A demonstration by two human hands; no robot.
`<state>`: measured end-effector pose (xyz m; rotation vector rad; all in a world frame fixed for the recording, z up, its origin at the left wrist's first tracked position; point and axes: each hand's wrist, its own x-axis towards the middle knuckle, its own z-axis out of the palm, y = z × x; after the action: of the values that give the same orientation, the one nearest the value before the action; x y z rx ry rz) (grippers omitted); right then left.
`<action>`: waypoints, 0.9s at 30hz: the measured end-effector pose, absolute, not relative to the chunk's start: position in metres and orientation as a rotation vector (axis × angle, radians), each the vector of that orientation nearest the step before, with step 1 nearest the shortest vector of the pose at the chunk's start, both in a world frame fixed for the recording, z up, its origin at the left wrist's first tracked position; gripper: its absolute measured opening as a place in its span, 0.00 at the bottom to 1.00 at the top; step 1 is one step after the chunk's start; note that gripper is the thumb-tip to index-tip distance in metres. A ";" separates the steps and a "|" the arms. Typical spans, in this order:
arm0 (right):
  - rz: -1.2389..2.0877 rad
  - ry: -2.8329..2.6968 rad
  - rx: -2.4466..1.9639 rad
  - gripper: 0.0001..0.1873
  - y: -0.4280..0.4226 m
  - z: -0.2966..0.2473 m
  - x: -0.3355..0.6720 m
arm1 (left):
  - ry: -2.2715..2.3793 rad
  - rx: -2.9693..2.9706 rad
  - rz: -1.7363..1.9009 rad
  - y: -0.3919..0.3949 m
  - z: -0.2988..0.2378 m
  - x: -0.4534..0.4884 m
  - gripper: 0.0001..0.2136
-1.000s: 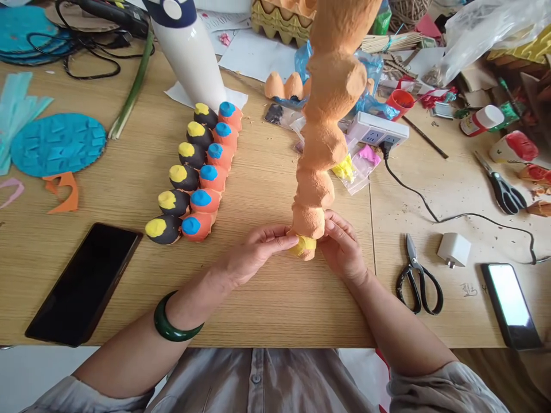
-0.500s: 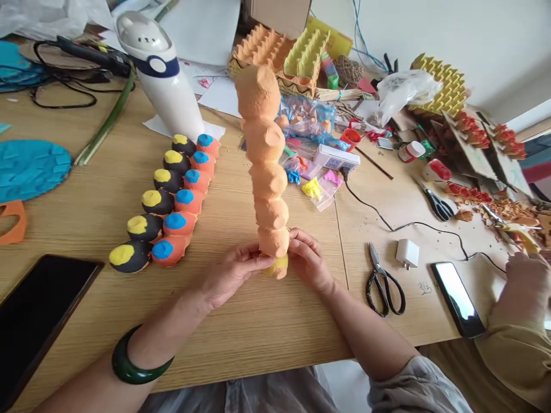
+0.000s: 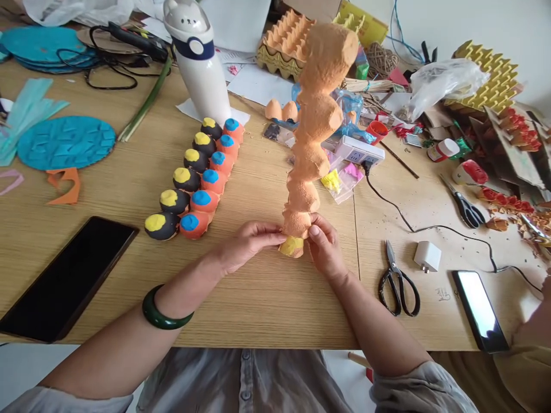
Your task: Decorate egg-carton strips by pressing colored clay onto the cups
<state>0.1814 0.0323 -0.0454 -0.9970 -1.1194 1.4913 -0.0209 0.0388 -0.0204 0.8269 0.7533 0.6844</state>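
An orange egg-carton strip (image 3: 310, 149) stands on end above the table, its upper cups leaning toward me and to the right. My left hand (image 3: 252, 244) pinches its lower left edge between thumb and fingers. On the other side, my right hand (image 3: 328, 245) grips the lower right edge. The lowest cup carries a yellow patch (image 3: 293, 246), just below my fingers. Left of the strip lie two joined rows of painted cups: black cups (image 3: 174, 202) with yellow tops and orange-red cups (image 3: 207, 201) with blue tops.
A large phone (image 3: 71, 275) lies at left, near a blue oval piece (image 3: 66, 142). Behind stand a white bottle (image 3: 200, 86) and stacked egg trays (image 3: 282, 43). At right are black-handled scissors (image 3: 398, 284), a charger (image 3: 427, 256), another phone (image 3: 480, 310), a power strip (image 3: 359, 152) and a co-worker's arm (image 3: 531, 327).
My view has swung left, so the table's things appear farther right. The strip's top has tipped nearer to me and rightward. Both hands keep their hold at its lower end.
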 end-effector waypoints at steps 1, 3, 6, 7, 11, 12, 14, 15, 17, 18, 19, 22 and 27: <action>1.484 -1.118 -1.008 0.24 0.032 -0.045 0.181 | 0.738 0.820 0.681 0.039 -0.020 -0.021 0.15; 1.460 -1.120 -1.032 0.25 0.033 -0.045 0.181 | 0.721 0.831 0.678 0.039 -0.020 -0.021 0.15; 1.424 -1.150 -1.045 0.25 0.031 -0.042 0.179 | 0.761 0.855 0.698 0.037 -0.018 -0.017 0.16; 1.408 -1.170 -1.046 0.25 0.031 -0.041 0.178 | 0.784 0.851 0.708 0.036 -0.018 -0.016 0.16; 1.343 -1.286 -1.075 0.24 0.026 -0.034 0.174 | 0.837 0.823 0.726 0.034 -0.017 -0.011 0.17; 1.333 -1.306 -1.082 0.24 0.025 -0.032 0.174 | 0.843 0.824 0.730 0.033 -0.018 -0.010 0.17; 1.326 -1.313 -1.088 0.24 0.025 -0.031 0.174 | 0.850 0.833 0.743 0.033 -0.018 -0.010 0.16; 1.330 -1.302 -1.085 0.24 0.026 -0.032 0.174 | 0.848 0.836 0.748 0.033 -0.019 -0.010 0.16; 1.350 -1.263 -1.075 0.23 0.027 -0.035 0.174 | 0.835 0.826 0.747 0.033 -0.021 -0.012 0.16; 1.362 -1.241 -1.071 0.23 0.028 -0.036 0.175 | 0.828 0.808 0.739 0.033 -0.021 -0.012 0.16; 1.372 -1.218 -1.072 0.23 0.028 -0.038 0.175 | 0.823 0.784 0.729 0.033 -0.022 -0.013 0.17; 1.383 -1.160 -1.098 0.24 0.028 -0.041 0.175 | 0.804 0.726 0.698 0.032 -0.021 -0.014 0.16; 1.359 -1.189 -1.137 0.24 0.023 -0.033 0.170 | 0.844 0.857 0.714 0.028 -0.020 -0.008 0.18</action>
<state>0.1704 0.0232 -0.0326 -1.1366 -1.1895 1.3589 -0.0081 0.0277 -0.0196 0.8568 0.8436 0.7138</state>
